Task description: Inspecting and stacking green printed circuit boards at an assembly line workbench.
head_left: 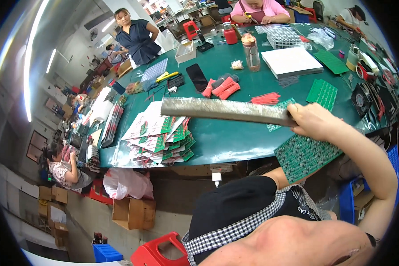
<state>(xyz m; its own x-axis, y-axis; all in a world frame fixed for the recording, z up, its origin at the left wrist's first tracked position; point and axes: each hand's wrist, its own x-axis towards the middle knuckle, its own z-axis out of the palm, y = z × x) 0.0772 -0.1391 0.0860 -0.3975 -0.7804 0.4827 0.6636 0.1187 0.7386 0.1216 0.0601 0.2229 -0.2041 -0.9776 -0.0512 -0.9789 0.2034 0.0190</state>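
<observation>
My right hand is closed round the right end of a long, flat metal bar. The bar is held up over the table's near side and points left. Behind and below its left end lies an untidy stack of white sheets and small green circuit boards with red wires. A large green circuit board panel hangs over the table edge below my right forearm, above my lap. Another green board panel lies beyond my hand. My left hand does not show; a large area of bare skin fills the lower edge.
On the green table lie a black phone, red wire bundles, a clear bottle and a white stack. A red stool and cardboard box stand below. Other people are around the room, one standing.
</observation>
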